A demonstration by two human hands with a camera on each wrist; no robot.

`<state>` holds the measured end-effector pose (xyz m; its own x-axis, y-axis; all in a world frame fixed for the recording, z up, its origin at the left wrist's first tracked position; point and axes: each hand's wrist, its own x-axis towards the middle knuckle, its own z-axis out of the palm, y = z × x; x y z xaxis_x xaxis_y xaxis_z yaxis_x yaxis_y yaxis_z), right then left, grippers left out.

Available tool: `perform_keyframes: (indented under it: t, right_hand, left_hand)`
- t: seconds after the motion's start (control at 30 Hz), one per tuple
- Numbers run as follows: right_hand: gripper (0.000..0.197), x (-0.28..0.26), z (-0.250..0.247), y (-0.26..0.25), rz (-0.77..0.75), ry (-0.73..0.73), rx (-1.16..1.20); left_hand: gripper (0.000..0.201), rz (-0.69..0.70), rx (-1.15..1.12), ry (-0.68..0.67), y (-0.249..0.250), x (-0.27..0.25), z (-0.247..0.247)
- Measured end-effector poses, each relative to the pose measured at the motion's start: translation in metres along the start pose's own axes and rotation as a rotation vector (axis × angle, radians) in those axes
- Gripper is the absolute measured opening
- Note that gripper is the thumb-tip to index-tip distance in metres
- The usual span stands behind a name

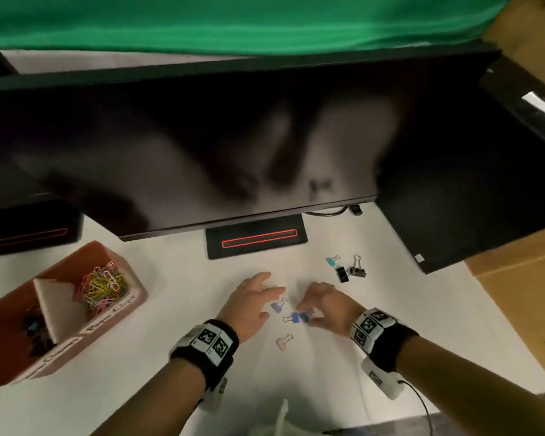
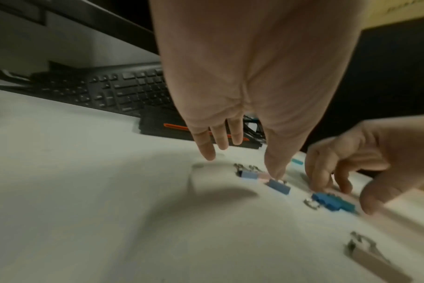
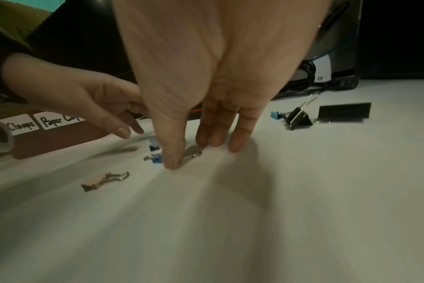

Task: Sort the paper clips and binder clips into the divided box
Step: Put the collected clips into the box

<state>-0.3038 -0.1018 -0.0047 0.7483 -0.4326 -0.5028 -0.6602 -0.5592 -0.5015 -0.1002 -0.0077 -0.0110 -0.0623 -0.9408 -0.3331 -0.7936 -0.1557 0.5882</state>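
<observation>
Bright blue binder clip: one, on the white desk under the right hand. Thumb and forefinger are bent down around it and touch it; whether they have closed on it cannot be told through the blur.

Pale blue binder clip: one, just right of the left hand, between the two hands. In the left wrist view a second pale blue clip and a pink one lie beside it under the fingers. Left hand held wide, fingers straight and spread, gripping nothing; the thumb tip comes down at the pale blue clip.

Beige binder clip: one, nearer the person than both hands, apart from them.

Beyond the right hand, well apart: two black binder clips and one teal clip, close together.

Divided box: one, brown, well to the left of the left hand, two compartments with handwritten labels. The farther compartment holds a heap of coloured paper clips, too many to count; the nearer one holds dark clips, number unclear.

Beyond both hands: monitor on a stand base with a red outline. A keyboard shows in the left wrist view. Marker-printed bands sit on both wrists.
</observation>
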Motion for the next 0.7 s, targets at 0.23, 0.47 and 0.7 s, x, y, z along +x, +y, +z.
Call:
perform_keyframes:
  t: [0.23, 0.47, 0.7]
  right_hand:
    - [0.014, 0.009, -0.001, 0.014, -0.021, -0.003, 0.1]
    - [0.03, 0.014, -0.002, 0.014, -0.095, -0.08, 0.161]
    - [0.031, 0.022, 0.012, -0.001, -0.13, -0.088, 0.074]
  left_hand:
    - [0.032, -0.071, -0.045, 0.042, -0.002, 0.019, 0.019]
    - [0.022, -0.203, -0.21, 0.174, -0.002, 0.012, 0.017]
    - [0.035, -0.313, -0.243, 0.302, -0.003, 0.006, 0.025]
